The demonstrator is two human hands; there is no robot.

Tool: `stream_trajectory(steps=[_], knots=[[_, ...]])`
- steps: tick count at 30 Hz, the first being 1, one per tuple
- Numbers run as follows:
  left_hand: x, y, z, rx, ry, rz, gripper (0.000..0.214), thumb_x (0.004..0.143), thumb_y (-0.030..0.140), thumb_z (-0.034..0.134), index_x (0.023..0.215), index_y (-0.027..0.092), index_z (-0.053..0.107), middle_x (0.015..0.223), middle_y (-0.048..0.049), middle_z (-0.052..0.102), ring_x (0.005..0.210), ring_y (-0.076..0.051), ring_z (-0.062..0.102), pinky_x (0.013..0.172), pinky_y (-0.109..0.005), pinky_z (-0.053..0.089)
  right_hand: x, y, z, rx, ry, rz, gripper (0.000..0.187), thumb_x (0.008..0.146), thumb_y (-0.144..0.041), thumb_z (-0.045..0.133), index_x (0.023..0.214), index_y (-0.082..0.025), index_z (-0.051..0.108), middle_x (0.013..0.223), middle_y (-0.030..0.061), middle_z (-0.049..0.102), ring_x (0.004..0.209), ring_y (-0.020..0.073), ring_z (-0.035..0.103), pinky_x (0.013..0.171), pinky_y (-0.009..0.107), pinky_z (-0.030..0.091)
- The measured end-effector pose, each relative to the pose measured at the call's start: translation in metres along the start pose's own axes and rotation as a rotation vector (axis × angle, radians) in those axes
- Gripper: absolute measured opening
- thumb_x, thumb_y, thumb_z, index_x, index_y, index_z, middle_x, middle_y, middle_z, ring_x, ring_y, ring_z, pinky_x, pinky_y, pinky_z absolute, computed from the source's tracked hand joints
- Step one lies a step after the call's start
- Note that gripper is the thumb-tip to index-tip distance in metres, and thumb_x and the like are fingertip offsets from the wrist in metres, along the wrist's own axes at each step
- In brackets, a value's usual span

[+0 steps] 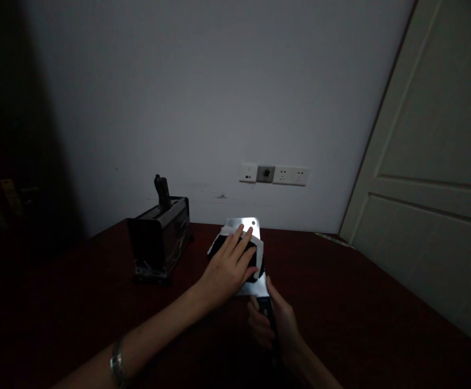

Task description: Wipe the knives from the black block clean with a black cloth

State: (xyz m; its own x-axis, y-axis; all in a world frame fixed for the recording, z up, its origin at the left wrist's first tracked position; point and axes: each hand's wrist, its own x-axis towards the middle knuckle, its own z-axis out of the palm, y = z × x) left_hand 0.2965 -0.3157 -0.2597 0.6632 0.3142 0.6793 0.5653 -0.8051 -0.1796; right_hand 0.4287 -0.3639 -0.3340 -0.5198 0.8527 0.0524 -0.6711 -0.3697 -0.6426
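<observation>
A cleaver with a broad shiny blade and a hole near its far corner points away from me. Its black handle is wrapped by the closed fingers of my right hand. Over the blade lies a black cloth with a white border. My left hand rests flat on this cloth, fingers stretched out and spread, pressing it against the blade. The cloth and fingers hide the middle of the blade.
Left of my hands, a dark knife block stands on the dark red table, a black handle sticking up from it. Behind is a wall with sockets. A white panelled door stands at the right.
</observation>
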Motion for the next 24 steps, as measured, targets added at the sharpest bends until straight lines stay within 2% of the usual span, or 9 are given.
stream_trajectory(steps=[3,8,12,18,24], knots=[[0.0,0.001,-0.001,0.026,-0.034,0.053,0.035,0.088,0.023,0.045,0.119,0.009,0.048,0.139,-0.0153,0.032,0.132,-0.028,0.016,0.105,-0.046,0.029,-0.002,-0.004,0.001,-0.002,0.032,-0.028,0.055,0.076,-0.065,0.039,0.052,-0.016,0.045,0.035,-0.0083,0.033,0.024,0.0024,0.017,0.024,0.015,0.02],[-0.003,0.004,-0.004,-0.182,-0.178,0.152,0.037,0.089,0.021,0.043,0.125,0.014,0.044,0.14,-0.0096,0.031,0.133,-0.021,0.016,0.105,-0.04,0.031,-0.004,-0.015,-0.005,-0.008,0.07,-0.009,0.06,0.078,-0.067,0.032,0.047,-0.017,0.042,0.033,-0.0077,0.03,0.024,0.0028,0.018,0.025,0.016,0.018],[-0.006,0.006,-0.002,-0.342,-0.161,0.04,0.032,0.086,0.024,0.049,0.117,0.018,0.048,0.14,-0.0067,0.032,0.132,-0.021,0.019,0.105,-0.042,0.031,-0.002,-0.013,-0.008,-0.075,0.048,0.028,0.064,0.076,-0.071,0.029,0.042,-0.017,0.038,0.03,-0.0068,0.028,0.023,0.0029,0.02,0.026,0.016,0.019],[-0.006,0.005,0.003,-0.39,-0.052,-0.158,0.03,0.078,0.028,0.059,0.106,0.021,0.051,0.136,-0.0081,0.033,0.13,-0.026,0.024,0.103,-0.047,0.033,0.002,0.003,-0.005,-0.07,0.058,0.066,0.059,0.072,-0.072,0.037,0.052,-0.017,0.044,0.036,-0.008,0.034,0.025,0.0025,0.018,0.025,0.016,0.019],[-0.006,0.01,0.004,-0.408,-0.107,-0.139,0.033,0.076,0.027,0.061,0.105,0.02,0.05,0.136,-0.0091,0.03,0.131,-0.027,0.019,0.103,-0.047,0.032,-0.001,-0.002,-0.002,-0.051,0.142,0.024,0.06,0.073,-0.07,0.036,0.048,-0.016,0.042,0.034,-0.0086,0.029,0.025,0.002,0.016,0.025,0.016,0.017]])
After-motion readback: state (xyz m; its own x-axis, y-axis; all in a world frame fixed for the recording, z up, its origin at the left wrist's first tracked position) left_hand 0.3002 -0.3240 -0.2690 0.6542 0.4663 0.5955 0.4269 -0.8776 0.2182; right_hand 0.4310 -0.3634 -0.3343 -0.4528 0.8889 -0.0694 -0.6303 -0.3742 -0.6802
